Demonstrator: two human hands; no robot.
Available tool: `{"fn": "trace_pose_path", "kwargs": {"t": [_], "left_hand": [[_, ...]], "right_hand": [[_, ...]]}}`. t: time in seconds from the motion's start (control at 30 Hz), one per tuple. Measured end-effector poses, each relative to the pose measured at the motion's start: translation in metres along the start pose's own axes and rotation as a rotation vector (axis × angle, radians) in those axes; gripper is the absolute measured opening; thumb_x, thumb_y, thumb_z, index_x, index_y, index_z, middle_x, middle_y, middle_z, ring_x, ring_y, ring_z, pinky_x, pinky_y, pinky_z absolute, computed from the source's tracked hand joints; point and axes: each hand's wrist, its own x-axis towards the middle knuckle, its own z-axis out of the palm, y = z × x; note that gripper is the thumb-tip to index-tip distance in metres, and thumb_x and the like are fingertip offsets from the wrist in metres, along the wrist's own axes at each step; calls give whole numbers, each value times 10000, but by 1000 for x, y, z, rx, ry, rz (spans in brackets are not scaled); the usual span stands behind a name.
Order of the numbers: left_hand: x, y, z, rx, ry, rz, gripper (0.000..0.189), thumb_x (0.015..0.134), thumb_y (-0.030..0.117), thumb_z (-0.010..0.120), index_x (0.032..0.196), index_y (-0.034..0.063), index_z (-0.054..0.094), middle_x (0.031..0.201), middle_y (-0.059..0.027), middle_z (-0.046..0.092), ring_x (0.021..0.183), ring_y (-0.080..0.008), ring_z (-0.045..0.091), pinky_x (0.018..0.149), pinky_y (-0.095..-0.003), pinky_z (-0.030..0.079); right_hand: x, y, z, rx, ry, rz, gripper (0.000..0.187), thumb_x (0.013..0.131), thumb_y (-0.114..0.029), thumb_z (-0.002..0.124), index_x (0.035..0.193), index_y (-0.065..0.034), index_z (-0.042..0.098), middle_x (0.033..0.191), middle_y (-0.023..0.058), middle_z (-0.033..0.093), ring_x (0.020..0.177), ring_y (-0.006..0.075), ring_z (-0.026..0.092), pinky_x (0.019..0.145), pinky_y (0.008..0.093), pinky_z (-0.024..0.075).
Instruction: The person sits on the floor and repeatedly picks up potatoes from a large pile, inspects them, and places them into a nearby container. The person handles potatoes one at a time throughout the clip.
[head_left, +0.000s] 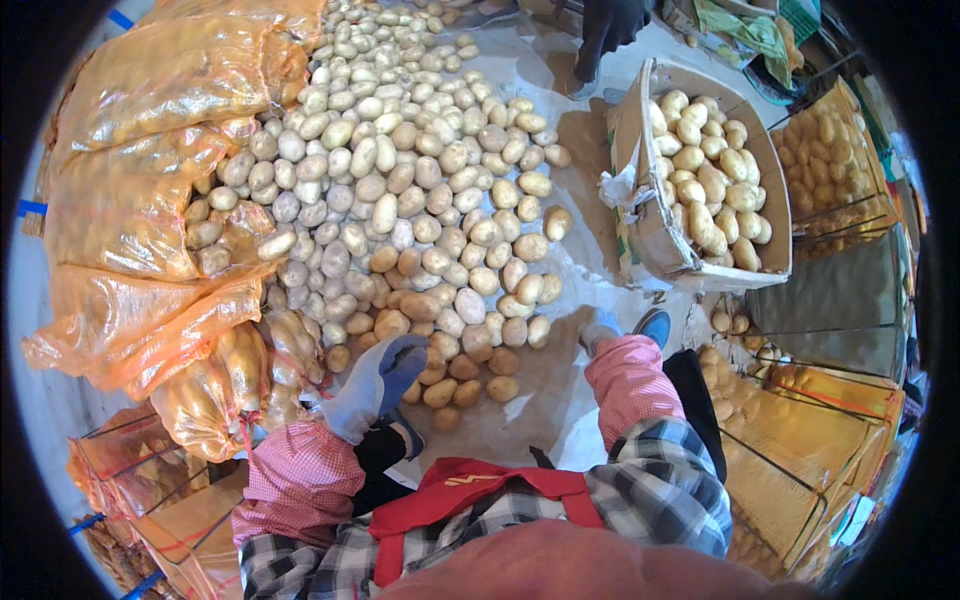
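Note:
A large heap of loose potatoes (420, 187) covers the floor before me. My left hand (379, 379), in a grey-blue glove, is at the near left edge of the heap, its fingers curled; whether it holds a potato cannot be seen. My right hand (602, 328), in a similar glove, hangs low beside my blue shoe (654, 327), to the right of the heap; its fingers are hard to make out. Beyond it stands a worn cardboard box (652, 225) with potatoes (709, 180) in it.
Orange mesh sacks (150, 172) of potatoes lie along the left, one tied sack (217, 390) near my left sleeve. More filled sacks (795, 442) and a dark crate-like block (832, 300) line the right. Another person's dark-clothed leg (600, 37) stands at the top.

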Motion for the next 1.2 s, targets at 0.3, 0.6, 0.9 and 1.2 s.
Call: {"fn": "trace_pose_path", "kwargs": {"t": [0.3,0.6,0.9,1.2], "left_hand": [[8,-14,20,-534,67,-61,347,977,245,501,1198,-15,562,1107,-93,609,1002,-182,591,866,-263,500],[21,24,62,196,38,741,853,755,242,790,1442,41,326,1393,-210,398,1308,-321,382,1092,-415,313],[18,25,64,-980,-438,202,518,960,480,476,1289,79,495,1091,-154,637,732,-112,577,545,-201,441],[18,48,57,-1286,-416,99,712,944,624,361,1230,-13,504,1047,-234,620,614,-146,572,387,-219,436]], "right_hand": [[-44,-36,-15,717,-244,128,338,894,-320,585,1114,-68,632,995,136,646,826,285,629,717,411,523],[-189,-137,-148,48,150,-1158,698,687,-202,818,1317,-123,529,1231,166,589,1147,309,571,1012,373,436],[-238,-113,-165,1862,-805,-529,609,936,-530,471,1304,-44,479,1220,217,570,839,281,648,562,326,568],[-209,-141,-157,1676,-544,-615,566,929,-542,485,1235,-67,502,1128,173,587,677,204,591,421,215,443]]}}
